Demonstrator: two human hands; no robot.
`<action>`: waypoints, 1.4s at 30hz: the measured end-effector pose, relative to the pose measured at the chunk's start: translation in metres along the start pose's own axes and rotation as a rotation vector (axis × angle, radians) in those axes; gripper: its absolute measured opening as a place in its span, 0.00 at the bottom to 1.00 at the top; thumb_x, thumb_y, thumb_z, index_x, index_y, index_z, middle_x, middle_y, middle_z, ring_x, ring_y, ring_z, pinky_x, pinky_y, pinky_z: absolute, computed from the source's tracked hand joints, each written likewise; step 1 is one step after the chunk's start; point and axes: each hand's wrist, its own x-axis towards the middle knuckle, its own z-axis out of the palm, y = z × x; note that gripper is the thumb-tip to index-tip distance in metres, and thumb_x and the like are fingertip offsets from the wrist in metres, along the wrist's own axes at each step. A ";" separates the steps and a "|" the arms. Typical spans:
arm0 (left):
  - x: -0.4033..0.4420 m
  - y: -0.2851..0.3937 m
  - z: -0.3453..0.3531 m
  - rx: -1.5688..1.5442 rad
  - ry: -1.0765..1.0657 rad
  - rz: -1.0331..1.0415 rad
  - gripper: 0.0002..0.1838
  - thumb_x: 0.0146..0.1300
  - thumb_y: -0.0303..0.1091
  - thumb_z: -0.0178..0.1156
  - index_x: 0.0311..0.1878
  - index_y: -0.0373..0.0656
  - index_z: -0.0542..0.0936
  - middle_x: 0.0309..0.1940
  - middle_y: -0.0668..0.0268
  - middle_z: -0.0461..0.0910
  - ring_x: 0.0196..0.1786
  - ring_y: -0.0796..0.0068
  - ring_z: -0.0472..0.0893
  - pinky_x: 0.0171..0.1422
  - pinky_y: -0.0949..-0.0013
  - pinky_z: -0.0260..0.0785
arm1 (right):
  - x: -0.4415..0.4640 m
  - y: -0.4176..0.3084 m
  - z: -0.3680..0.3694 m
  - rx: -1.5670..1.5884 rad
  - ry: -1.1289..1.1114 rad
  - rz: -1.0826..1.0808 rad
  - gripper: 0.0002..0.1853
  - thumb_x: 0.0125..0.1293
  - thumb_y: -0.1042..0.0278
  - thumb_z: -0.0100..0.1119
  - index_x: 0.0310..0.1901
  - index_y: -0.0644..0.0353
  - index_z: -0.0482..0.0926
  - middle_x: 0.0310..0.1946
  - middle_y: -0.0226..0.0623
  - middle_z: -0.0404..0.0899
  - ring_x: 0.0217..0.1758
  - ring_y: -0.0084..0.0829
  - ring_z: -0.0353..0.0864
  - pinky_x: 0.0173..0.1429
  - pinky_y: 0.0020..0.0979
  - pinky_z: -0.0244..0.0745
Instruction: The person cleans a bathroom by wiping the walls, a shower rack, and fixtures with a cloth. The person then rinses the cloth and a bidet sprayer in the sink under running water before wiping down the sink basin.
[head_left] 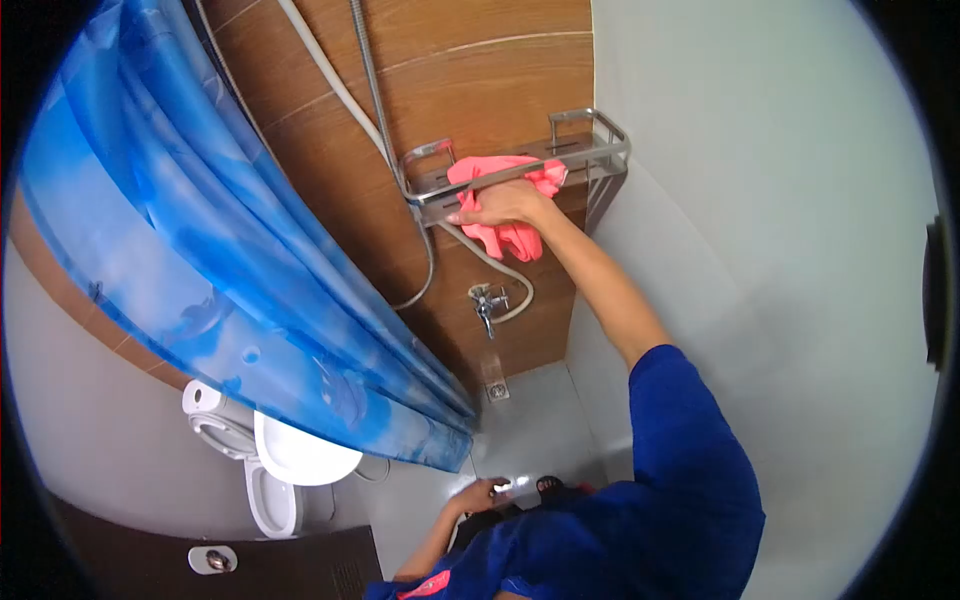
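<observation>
A pink cloth (515,240) lies over and through the metal wall shelf (590,152), part of it on the shelf and part hanging below. My right hand (505,202) presses the cloth against the shelf's front, with its fingers partly wrapped in it. Low in the view, near my body, my left hand (478,496) hangs with its fingers curled beside a small white object (502,488); whether it holds this object is too small to make out.
A blue shower curtain (260,230) hangs at the left. Below the shelf are a tap (487,305) with a hose and a floor drain (497,391). A white sink (300,450) and a toilet (272,500) stand at the lower left. A pale wall (790,200) rises at the right.
</observation>
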 end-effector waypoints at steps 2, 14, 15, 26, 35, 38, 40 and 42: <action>-0.004 0.009 -0.011 -0.048 0.053 -0.001 0.23 0.65 0.46 0.54 0.54 0.38 0.74 0.46 0.53 0.79 0.47 0.58 0.80 0.51 0.63 0.70 | -0.020 0.002 0.019 -0.087 0.134 -0.004 0.19 0.56 0.52 0.55 0.34 0.64 0.77 0.27 0.49 0.79 0.35 0.46 0.80 0.36 0.42 0.72; -0.144 -0.137 0.067 -0.172 0.419 -0.410 0.18 0.61 0.44 0.59 0.44 0.38 0.80 0.35 0.58 0.83 0.40 0.65 0.82 0.45 0.66 0.72 | -0.044 0.016 -0.086 -0.193 0.496 0.207 0.10 0.54 0.73 0.50 0.38 0.68 0.75 0.32 0.57 0.77 0.38 0.56 0.77 0.42 0.49 0.71; -0.147 -0.154 0.085 -0.237 0.397 -0.365 0.18 0.61 0.44 0.59 0.44 0.38 0.80 0.34 0.58 0.83 0.39 0.66 0.82 0.44 0.66 0.72 | -0.025 0.021 -0.115 -0.159 0.603 0.389 0.12 0.58 0.66 0.54 0.37 0.69 0.75 0.34 0.59 0.77 0.41 0.55 0.77 0.44 0.49 0.71; -0.128 -0.158 0.103 -0.580 0.466 -0.435 0.18 0.61 0.44 0.59 0.43 0.39 0.80 0.30 0.59 0.82 0.32 0.71 0.80 0.41 0.69 0.71 | 0.053 0.100 -0.062 -0.543 -0.474 0.385 0.21 0.58 0.56 0.52 0.41 0.70 0.74 0.38 0.45 0.79 0.43 0.38 0.77 0.50 0.36 0.72; -0.077 -0.137 0.051 -0.505 0.560 -0.166 0.16 0.62 0.43 0.57 0.45 0.41 0.80 0.39 0.57 0.82 0.42 0.65 0.81 0.47 0.65 0.72 | 0.114 0.029 -0.034 0.192 -0.785 -0.224 0.13 0.50 0.74 0.54 0.38 0.68 0.76 0.34 0.34 0.79 0.36 0.24 0.71 0.42 0.32 0.68; -0.088 -0.142 0.055 -0.552 0.637 -0.255 0.16 0.62 0.44 0.57 0.45 0.41 0.79 0.39 0.57 0.82 0.40 0.65 0.82 0.46 0.65 0.72 | 0.114 0.032 -0.031 0.003 -0.775 -0.187 0.12 0.46 0.75 0.54 0.35 0.66 0.75 0.28 0.39 0.78 0.33 0.27 0.70 0.39 0.35 0.67; -0.079 -0.144 0.061 -0.495 0.575 -0.250 0.16 0.62 0.44 0.57 0.45 0.41 0.80 0.38 0.58 0.82 0.40 0.65 0.82 0.46 0.65 0.72 | 0.121 0.021 -0.012 0.056 -0.552 -0.442 0.12 0.44 0.72 0.58 0.33 0.66 0.75 0.26 0.43 0.77 0.31 0.29 0.70 0.37 0.37 0.66; -0.073 -0.137 0.059 -0.408 0.457 -0.183 0.16 0.62 0.44 0.57 0.44 0.41 0.80 0.38 0.58 0.82 0.40 0.66 0.82 0.46 0.65 0.72 | 0.122 0.002 -0.002 0.226 -0.701 -0.294 0.14 0.48 0.69 0.58 0.37 0.66 0.77 0.31 0.44 0.81 0.33 0.28 0.72 0.39 0.35 0.68</action>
